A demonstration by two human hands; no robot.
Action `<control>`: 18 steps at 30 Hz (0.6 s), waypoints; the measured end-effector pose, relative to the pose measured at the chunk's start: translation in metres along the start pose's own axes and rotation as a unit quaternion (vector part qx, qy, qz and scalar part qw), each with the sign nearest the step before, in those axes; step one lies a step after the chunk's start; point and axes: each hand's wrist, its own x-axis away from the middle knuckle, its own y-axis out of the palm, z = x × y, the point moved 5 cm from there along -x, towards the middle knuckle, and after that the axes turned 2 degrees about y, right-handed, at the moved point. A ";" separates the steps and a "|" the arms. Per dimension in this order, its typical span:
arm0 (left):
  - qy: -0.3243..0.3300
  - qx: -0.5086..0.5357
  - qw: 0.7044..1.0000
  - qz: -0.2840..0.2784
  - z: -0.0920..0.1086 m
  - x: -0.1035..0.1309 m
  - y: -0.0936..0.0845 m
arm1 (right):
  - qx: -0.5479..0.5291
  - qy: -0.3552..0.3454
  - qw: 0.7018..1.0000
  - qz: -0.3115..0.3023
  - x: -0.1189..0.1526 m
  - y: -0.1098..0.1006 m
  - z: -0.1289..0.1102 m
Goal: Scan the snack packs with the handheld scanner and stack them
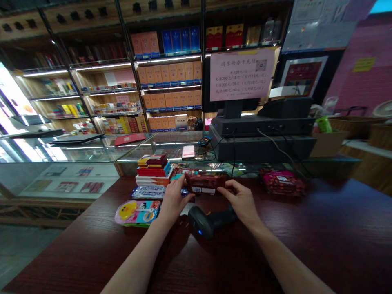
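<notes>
A dark red-brown package (pixel 206 183) with a white label along its lower edge is held up between my two hands, above the dark wooden counter. My left hand (pixel 174 201) grips its left end, fingers at the top corner and thumb low. At its right end, my right hand (pixel 241 200) pinches the lower corner. Below the package a black barcode scanner (pixel 208 222) lies on the counter with a small blue light lit; its handle reaches toward my right hand.
Left of my left hand are stacked boxes (pixel 154 169), blue-white packets (pixel 147 192) and a colourful duck package (pixel 137 211). A red-pink bag (pixel 280 181) lies at the right. Behind stand a glass case, a register (pixel 263 139) and shelves.
</notes>
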 end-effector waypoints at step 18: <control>-0.006 0.130 0.991 -0.004 0.005 0.000 -0.010 | -0.013 -0.026 0.999 -0.035 -0.002 0.001 0.005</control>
